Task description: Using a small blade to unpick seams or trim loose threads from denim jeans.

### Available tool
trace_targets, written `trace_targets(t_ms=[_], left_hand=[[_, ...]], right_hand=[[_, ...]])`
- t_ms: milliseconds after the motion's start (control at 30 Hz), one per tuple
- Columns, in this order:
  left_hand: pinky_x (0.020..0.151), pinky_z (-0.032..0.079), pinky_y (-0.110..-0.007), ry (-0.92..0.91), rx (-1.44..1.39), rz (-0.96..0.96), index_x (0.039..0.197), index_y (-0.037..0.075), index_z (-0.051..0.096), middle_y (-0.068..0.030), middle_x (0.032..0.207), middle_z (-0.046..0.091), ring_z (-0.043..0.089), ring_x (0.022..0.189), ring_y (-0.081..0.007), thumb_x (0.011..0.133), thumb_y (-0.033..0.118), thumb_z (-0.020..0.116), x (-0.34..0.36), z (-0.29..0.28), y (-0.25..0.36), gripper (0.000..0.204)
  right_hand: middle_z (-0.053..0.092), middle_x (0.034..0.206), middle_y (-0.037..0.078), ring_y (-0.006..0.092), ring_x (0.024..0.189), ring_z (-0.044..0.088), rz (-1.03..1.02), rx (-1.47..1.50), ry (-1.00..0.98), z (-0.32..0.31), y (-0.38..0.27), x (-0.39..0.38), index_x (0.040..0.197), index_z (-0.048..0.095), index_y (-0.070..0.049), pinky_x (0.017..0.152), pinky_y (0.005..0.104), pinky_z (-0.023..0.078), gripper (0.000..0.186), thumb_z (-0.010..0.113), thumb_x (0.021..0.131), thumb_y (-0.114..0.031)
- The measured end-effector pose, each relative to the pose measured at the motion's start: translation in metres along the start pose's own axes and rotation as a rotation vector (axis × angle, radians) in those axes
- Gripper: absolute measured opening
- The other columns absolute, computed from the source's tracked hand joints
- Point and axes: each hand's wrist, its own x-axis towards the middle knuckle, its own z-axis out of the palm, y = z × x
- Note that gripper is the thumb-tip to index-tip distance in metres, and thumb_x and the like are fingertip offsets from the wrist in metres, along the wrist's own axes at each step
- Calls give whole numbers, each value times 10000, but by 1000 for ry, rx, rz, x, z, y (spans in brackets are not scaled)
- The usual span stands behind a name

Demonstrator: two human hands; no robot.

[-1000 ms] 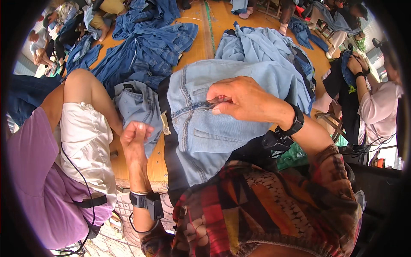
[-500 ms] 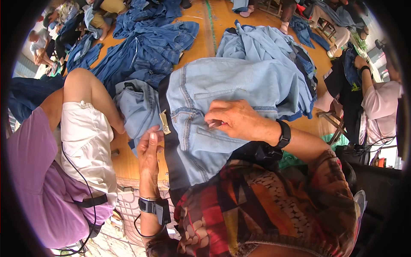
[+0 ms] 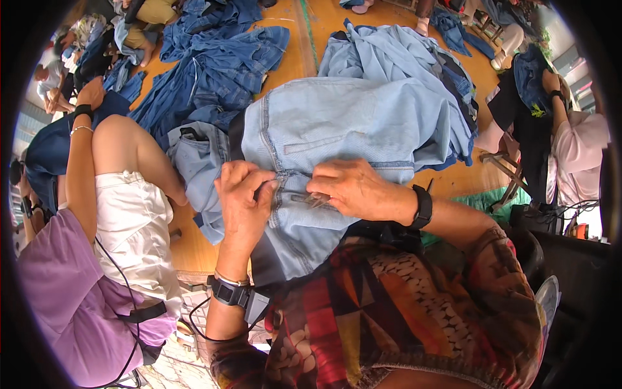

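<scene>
Touching pale denim (image 3: 350, 120): left hand (image 3: 243, 197); right hand (image 3: 358, 190), apparently holding snips (image 3: 318, 199).

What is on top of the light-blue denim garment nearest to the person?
The left hand and right hand are over the garment; the right holds a small, mostly hidden tool. The surface covered by the hands cannot be seen.

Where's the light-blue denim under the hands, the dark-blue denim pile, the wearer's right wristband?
Light-blue denim (image 3: 346, 117), head view: fabric near its middle.
Dark-blue denim pile (image 3: 207, 71), head view: heap's middle.
Right wristband (image 3: 424, 208), head view: outer face.
</scene>
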Motion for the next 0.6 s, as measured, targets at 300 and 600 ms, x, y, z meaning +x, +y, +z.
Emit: trace_targets(t_ms=[300, 600], left_hand=[[782, 359, -347, 187, 73, 168, 742, 93, 617, -21, 831, 607, 568, 866, -232, 618, -26, 678, -14, 6, 6, 183], [794, 411, -340, 288, 158, 141, 799, 45, 585, -86, 819, 609, 577, 833, -261, 727, -52, 637, 1, -17, 4, 132]], right_hand=[[552, 913, 52, 238, 751, 601, 96, 116, 229, -2, -13, -22, 898, 585, -45, 600, 346, 500, 328, 682, 598, 43], [548, 795, 47, 188, 661, 576, 53, 107, 354, -31, -20, -87, 875, 588, -41, 553, 292, 480, 286, 669, 620, 59]])
